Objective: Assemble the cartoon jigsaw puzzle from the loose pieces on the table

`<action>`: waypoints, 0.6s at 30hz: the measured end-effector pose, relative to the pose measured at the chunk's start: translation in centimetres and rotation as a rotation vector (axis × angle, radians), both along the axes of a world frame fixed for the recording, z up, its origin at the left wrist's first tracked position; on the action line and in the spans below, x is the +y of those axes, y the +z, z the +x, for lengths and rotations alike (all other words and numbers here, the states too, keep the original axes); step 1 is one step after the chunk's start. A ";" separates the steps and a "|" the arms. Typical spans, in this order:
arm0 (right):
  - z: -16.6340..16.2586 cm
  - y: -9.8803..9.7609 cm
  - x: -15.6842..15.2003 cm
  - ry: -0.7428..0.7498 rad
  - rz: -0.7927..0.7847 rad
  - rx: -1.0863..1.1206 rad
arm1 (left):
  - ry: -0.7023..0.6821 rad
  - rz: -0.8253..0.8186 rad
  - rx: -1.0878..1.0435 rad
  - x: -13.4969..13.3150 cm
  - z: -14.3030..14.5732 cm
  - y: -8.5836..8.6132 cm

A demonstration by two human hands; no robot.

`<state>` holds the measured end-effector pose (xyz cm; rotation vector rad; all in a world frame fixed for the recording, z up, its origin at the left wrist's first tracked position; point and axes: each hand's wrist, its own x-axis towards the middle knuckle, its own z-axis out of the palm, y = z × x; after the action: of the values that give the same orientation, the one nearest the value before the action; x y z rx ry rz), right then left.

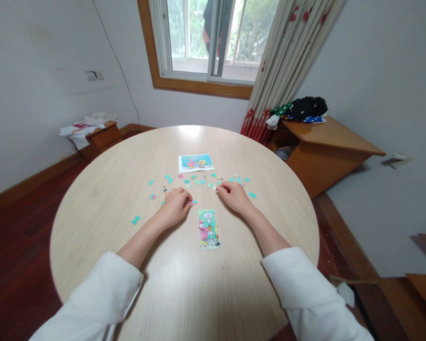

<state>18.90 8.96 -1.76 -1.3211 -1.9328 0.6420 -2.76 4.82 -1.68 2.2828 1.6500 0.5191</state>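
The right hand (233, 194) has thumb and forefinger drawn together beside a small pale yellow-green jigsaw piece (215, 188); whether it is gripped, I cannot tell. The left hand (177, 204) is curled, fingertips at a small pink-and-teal jigsaw piece (193, 202); its hold is likewise unclear.

Taking the joined upright rectangle of colourful cartoon puzzle (208, 229) as the clock's centre, the left hand lies at ten o'clock and the right hand between one and two. A loose teal cross-shaped piece (135, 220) sits at nine, well apart; another teal piece (252, 195) lies at two. Other loose pieces spread from ten to two. Just before twelve is a white-bordered paper picture (196, 163), flat on the round pale wood-grain table (102, 208).
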 end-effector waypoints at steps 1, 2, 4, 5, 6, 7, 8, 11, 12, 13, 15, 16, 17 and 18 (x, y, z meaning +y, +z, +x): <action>0.0 0.0 0.0 -0.003 0.002 -0.004 | -0.005 -0.003 0.000 0.0 0.0 0.0; 0.0 0.0 0.0 -0.006 0.002 -0.007 | -0.009 -0.004 -0.002 0.0 0.0 0.0; 0.0 0.0 0.0 -0.005 0.003 -0.008 | -0.020 -0.001 -0.019 -0.1 0.1 0.0; 0.0 0.0 0.0 -0.003 0.004 -0.008 | -0.025 0.001 -0.032 -0.1 0.1 0.0; 0.0 0.0 0.0 -0.002 0.005 -0.008 | -0.031 0.002 -0.045 -0.1 0.1 0.0; -0.1 0.0 0.0 -0.002 0.005 -0.009 | -0.035 0.002 -0.058 -0.1 0.1 0.0; -0.1 0.0 0.0 -0.002 0.005 -0.011 | -0.037 0.002 -0.070 0.0 0.2 0.0; -0.1 0.0 0.0 -0.005 0.000 -0.007 | -0.045 0.003 -0.100 0.0 0.2 0.1; -0.1 0.0 0.0 -0.005 -0.002 -0.003 | -0.047 -0.003 -0.117 0.0 0.2 0.2; -0.1 0.0 0.0 -0.006 -0.005 0.000 | -0.053 -0.015 -0.145 -0.1 0.2 0.3; 0.0 0.0 0.0 -0.008 -0.012 0.004 | -0.073 -0.070 -0.244 -0.3 0.1 0.5; 0.0 0.0 0.0 -0.008 -0.015 0.005 | -0.089 -0.109 -0.310 -0.5 0.0 0.7; 0.0 0.0 0.0 -0.008 -0.017 0.005 | -0.112 -0.154 -0.376 -0.6 -0.1 0.8; 0.0 0.0 0.0 -0.007 -0.018 0.006 | -0.143 -0.200 -0.433 -0.8 -0.1 0.9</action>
<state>18.92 8.93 -1.79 -1.3346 -1.9209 0.6605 -2.88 4.02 -0.74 1.9540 1.2592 0.7180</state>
